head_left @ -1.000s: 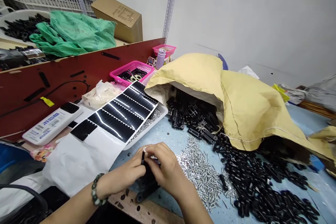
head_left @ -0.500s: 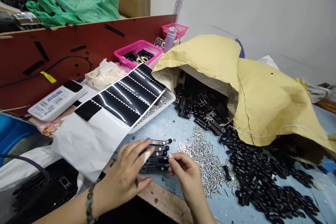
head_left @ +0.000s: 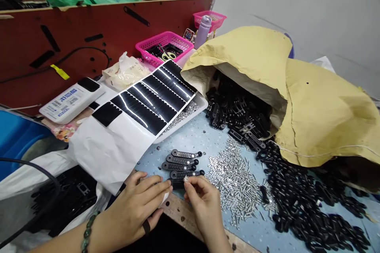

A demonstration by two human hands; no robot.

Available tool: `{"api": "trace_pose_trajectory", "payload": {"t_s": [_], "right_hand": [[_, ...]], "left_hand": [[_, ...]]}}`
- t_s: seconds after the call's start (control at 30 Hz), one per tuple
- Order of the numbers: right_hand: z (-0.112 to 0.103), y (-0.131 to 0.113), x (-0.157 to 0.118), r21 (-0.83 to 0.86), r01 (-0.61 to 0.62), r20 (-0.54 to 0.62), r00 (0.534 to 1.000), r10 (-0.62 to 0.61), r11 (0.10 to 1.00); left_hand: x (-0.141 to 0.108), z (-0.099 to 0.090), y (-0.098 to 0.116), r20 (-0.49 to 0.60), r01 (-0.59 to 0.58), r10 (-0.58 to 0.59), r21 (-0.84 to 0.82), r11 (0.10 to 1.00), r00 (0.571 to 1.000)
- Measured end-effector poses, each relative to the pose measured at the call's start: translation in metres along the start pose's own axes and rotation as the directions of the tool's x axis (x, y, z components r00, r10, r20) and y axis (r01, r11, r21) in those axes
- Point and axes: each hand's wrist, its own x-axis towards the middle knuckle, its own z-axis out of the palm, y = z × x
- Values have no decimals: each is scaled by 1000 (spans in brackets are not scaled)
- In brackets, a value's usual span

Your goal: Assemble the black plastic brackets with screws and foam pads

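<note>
Head view. Landmark: screw pile (head_left: 240, 184). Black handles (head_left: 181, 161) lie in a row just left of it. Right hand (head_left: 203, 197), at its near-left edge, pinches a white scrap (head_left: 186, 178) between thumb and forefinger. Left hand (head_left: 139, 205) farther left, fingers together; cannot tell its grip.

- Four black, lattice-faced levers (head_left: 182, 161) lie side by side, knobbed ends right.
- A dark piece (head_left: 178, 184) beside them, partly hidden.
- A small white scrap (head_left: 185, 178), pinched close by.
</note>
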Motion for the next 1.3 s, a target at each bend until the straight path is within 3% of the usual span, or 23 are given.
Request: {"api": "trace_pose_trajectory", "payload": {"t_s": [0.23, 0.37, 0.53, 0.67, 0.73, 0.8, 0.87, 0.93, 0.97, 1.0, 1.07, 1.17, 1.23, 1.3], "right_hand": [[2, -1, -2, -64, 35, -25, 999, -37, 997], [3, -3, -1, -189, 138, -2, 990, -141, 972], [1, 1, -1, -452, 235, 14, 966, -257, 860], [-4, -2, -3, -674, 263, 13, 939, -344, 691], [-6, -12, -7, -670, 342, 36, 902, -431, 659], [-6, -26, -12, -531, 514, 175, 845, -506, 674], [-4, -40, -17, -319, 681, 375, 729, -572, 659], [-2, -49, -21, -179, 737, 463, 648, -605, 652], [-2, -51, -22, -137, 733, 456, 644, -615, 666], [-2, -51, -22, -107, 706, 420, 670, -611, 700], [-6, -47, -19, -48, 588, 290, 782, -552, 808], [-13, -31, -6, 71, 302, 53, 951, -306, 951], [-15, -20, 5, 122, 139, 13, 990, -141, 983], [-14, -11, 15, 77, 71, 47, 996, -75, 995]], "left_hand": [[3, -9, 2, 24, -12, 12, 2, 1000, 1000], [2, -7, 3, 39, -7, 7, -3, 1000, 999], [1, -2, 7, 94, 40, -41, 14, 999, 995], [7, -7, 10, 120, 53, -53, 3, 999, 991], [12, -10, 11, 122, 58, -58, -2, 998, 991], [17, -13, 13, 114, 50, -49, -7, 999, 992], [22, -14, 15, 117, 51, -45, -47, 998, 992], [26, -16, 17, 136, 99, -82, -122, 988, 987], [28, -18, 18, 148, 139, -115, -167, 976, 982], [29, -20, 18, 153, 189, -159, -212, 959, 975], [29, -26, 17, 121, 279, -255, -283, 918, 960], [23, -29, 9, 73, 305, -297, -280, 910, 952], [18, -26, 3, 101, 231, -216, -172, 958, 971], [14, -19, -1, 156, 133, -123, -50, 990, 980]]}}
